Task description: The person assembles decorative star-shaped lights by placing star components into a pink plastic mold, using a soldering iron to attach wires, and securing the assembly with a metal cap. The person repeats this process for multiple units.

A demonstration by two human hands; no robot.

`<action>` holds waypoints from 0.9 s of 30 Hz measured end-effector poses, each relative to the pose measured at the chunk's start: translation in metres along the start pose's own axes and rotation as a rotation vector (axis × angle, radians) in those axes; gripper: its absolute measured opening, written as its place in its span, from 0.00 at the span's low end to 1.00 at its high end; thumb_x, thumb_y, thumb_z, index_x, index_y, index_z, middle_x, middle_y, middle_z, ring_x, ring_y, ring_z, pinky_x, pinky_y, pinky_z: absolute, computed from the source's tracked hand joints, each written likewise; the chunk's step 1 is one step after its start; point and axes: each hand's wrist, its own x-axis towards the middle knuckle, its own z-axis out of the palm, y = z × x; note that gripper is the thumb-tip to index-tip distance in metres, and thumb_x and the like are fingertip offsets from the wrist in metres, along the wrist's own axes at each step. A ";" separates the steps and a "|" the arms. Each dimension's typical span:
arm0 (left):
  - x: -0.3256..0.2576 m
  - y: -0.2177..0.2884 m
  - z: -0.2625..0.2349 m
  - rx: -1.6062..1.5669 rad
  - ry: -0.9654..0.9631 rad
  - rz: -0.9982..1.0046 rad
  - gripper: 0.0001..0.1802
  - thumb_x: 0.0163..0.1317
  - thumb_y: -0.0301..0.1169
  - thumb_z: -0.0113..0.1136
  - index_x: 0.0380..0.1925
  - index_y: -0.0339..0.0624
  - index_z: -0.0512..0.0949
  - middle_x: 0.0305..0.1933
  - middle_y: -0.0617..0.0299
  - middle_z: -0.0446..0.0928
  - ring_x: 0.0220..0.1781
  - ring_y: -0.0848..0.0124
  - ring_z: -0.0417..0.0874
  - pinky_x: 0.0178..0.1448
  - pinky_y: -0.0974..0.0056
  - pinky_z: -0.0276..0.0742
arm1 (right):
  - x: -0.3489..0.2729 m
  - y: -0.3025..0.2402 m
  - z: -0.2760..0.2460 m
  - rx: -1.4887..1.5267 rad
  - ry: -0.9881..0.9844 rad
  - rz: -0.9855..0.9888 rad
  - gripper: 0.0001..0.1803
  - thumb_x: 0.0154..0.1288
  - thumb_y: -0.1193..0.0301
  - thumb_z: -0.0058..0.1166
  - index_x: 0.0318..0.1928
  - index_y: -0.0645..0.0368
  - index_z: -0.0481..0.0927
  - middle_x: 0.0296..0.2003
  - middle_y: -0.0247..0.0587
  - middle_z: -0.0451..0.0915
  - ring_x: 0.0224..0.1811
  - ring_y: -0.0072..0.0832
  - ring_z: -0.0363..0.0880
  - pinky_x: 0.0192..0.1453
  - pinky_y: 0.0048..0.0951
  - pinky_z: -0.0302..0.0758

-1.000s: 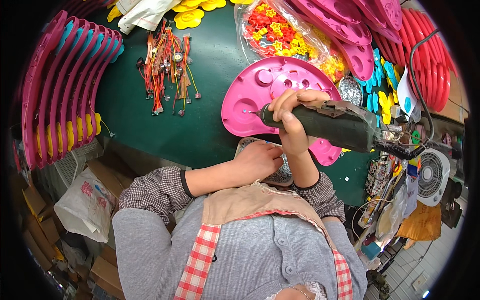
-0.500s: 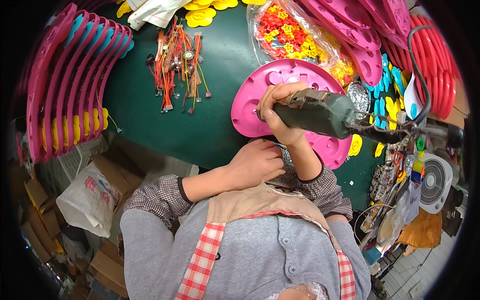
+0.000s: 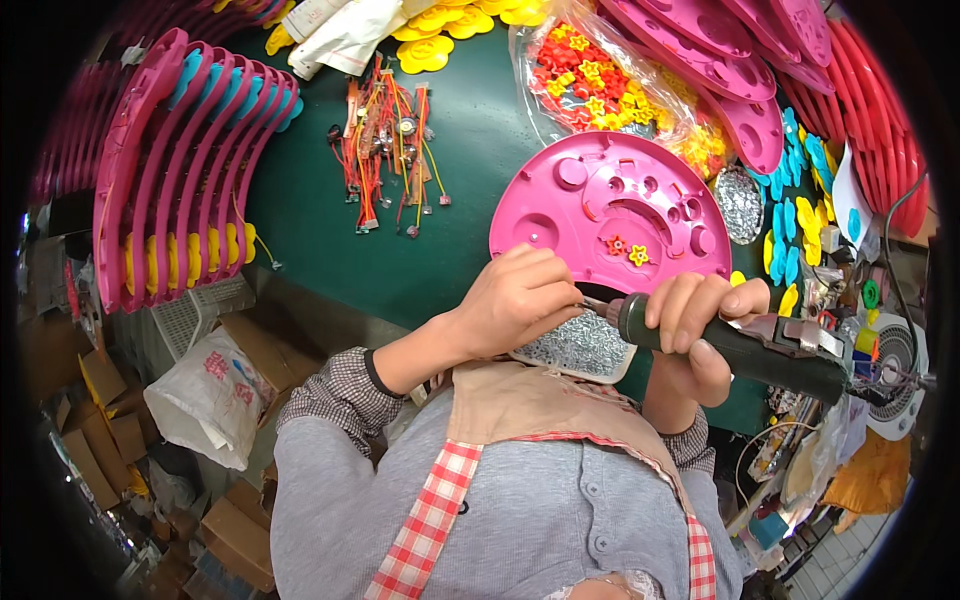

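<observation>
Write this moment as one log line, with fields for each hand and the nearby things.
left hand: fingertips at driver tip | right hand: grips electric screwdriver | below: screw tray | behind: pink plate

Screwdriver bit tip (image 3: 590,304) (behind fingers)

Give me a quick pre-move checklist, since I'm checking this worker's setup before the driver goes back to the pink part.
1. Right hand grips electric screwdriver: ok.
2. Left hand pinched at the driver tip: ok.
3. Screw seated on the bit: cannot tell, fingers hide it.
4. Tray of screws within reach under the hands: ok.
5. Pink plate flat on green table: ok.
6. Driver upright over a hole: not ok, it lies sideways.
</observation>
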 end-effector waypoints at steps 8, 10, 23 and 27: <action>-0.001 -0.001 0.006 0.030 -0.005 0.041 0.12 0.52 0.28 0.78 0.36 0.42 0.85 0.34 0.64 0.80 0.36 0.63 0.80 0.40 0.57 0.70 | -0.008 -0.006 0.000 0.020 0.065 -0.022 0.23 0.65 0.77 0.66 0.55 0.53 0.69 0.27 0.36 0.77 0.26 0.29 0.76 0.40 0.37 0.78; -0.005 0.002 0.011 0.117 0.032 0.013 0.13 0.52 0.30 0.79 0.35 0.42 0.85 0.34 0.64 0.81 0.36 0.62 0.80 0.40 0.57 0.71 | -0.011 -0.005 0.005 -0.024 0.104 -0.020 0.23 0.65 0.77 0.65 0.55 0.53 0.68 0.28 0.37 0.77 0.27 0.29 0.76 0.40 0.37 0.78; -0.028 -0.121 -0.119 0.807 0.231 -0.694 0.10 0.55 0.38 0.77 0.26 0.43 0.89 0.40 0.62 0.80 0.49 0.57 0.80 0.56 0.54 0.76 | -0.017 0.003 -0.028 -0.217 0.141 -0.162 0.24 0.63 0.79 0.58 0.58 0.54 0.68 0.28 0.39 0.74 0.27 0.29 0.74 0.41 0.37 0.78; -0.022 -0.130 -0.164 0.590 0.448 -0.590 0.06 0.56 0.30 0.72 0.31 0.39 0.88 0.38 0.57 0.82 0.43 0.58 0.84 0.52 0.56 0.81 | -0.020 0.001 -0.029 -0.232 0.164 -0.158 0.25 0.62 0.79 0.58 0.59 0.55 0.68 0.28 0.39 0.74 0.27 0.29 0.74 0.41 0.37 0.78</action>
